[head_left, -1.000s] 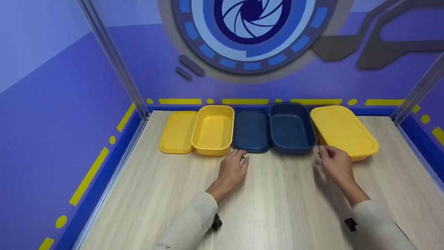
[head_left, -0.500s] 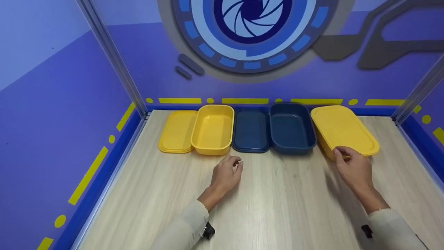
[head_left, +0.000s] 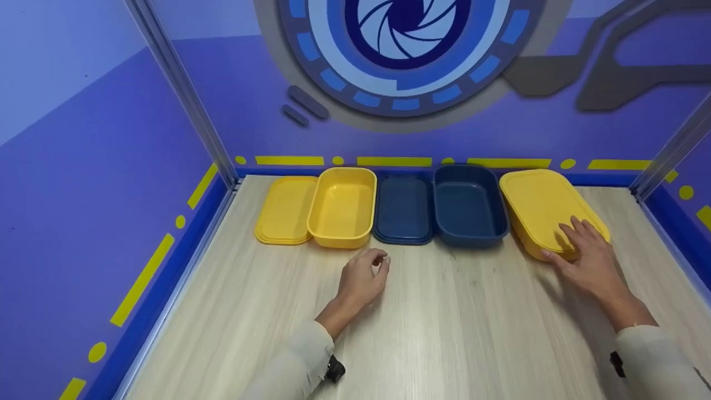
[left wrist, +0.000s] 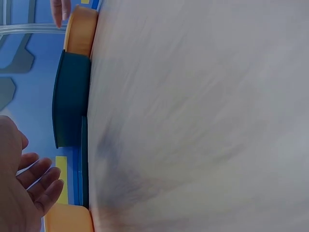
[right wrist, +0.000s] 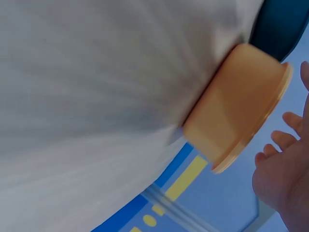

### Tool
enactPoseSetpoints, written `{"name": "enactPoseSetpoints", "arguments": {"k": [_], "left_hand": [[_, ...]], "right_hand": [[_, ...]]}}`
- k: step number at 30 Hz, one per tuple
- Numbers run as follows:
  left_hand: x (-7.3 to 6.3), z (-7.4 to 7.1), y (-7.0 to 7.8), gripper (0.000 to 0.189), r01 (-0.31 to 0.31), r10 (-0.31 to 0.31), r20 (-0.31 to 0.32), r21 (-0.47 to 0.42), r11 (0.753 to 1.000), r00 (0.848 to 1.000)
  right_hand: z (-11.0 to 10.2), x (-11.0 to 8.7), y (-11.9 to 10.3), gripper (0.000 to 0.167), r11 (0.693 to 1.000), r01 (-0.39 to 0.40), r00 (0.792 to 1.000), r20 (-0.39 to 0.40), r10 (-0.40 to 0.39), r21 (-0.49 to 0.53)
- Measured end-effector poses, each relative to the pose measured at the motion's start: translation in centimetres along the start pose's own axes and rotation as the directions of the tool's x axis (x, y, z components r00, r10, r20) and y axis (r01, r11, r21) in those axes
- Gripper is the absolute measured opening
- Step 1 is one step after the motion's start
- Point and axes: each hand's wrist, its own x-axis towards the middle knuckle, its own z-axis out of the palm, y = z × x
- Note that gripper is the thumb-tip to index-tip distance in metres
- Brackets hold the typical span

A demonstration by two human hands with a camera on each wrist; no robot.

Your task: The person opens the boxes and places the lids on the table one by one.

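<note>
At the right end of a row of food containers stands a lidded yellow container (head_left: 547,203), set at a slant. My right hand (head_left: 597,269) is over its front right corner, fingers spread and thumb near the front edge. In the right wrist view the fingers of that hand (right wrist: 285,162) show beside the lid's rim, with a gap visible. My left hand (head_left: 361,280) hovers loosely curled and holds nothing, just in front of an open yellow container (head_left: 341,208) and a navy lid (head_left: 403,210). An open navy container (head_left: 469,208) stands between that lid and the lidded container.
A loose yellow lid (head_left: 284,211) lies at the left end of the row. The row sits along the back edge of the wooden table (head_left: 433,322), close to the printed back wall (head_left: 389,141). Blue side panels (head_left: 83,222) with metal corner posts enclose the table.
My right hand has moved rightward from beside the navy container to the lidded yellow container's corner, its fingers spreading. My left hand has drawn back slightly and then stayed still.
</note>
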Motion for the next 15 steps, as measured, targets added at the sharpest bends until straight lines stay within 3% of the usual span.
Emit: {"name": "enactPoseSetpoints", "arguments": {"k": [8, 15], "left_hand": [[-0.1, -0.5, -0.5, 0.022, 0.030, -0.030, 0.004, -0.082, 0.996, 1.000], [-0.2, -0.9, -0.9, 0.024, 0.060, -0.055, 0.036, -0.135, 0.989, 0.998]], "right_hand": [[-0.5, 0.4, 1.7, 0.093, 0.997, -0.081, 0.993, 0.081, 0.082, -0.008], [-0.7, 0.9, 2.1, 0.096, 0.997, -0.071, 0.984, 0.164, 0.072, -0.010]]}}
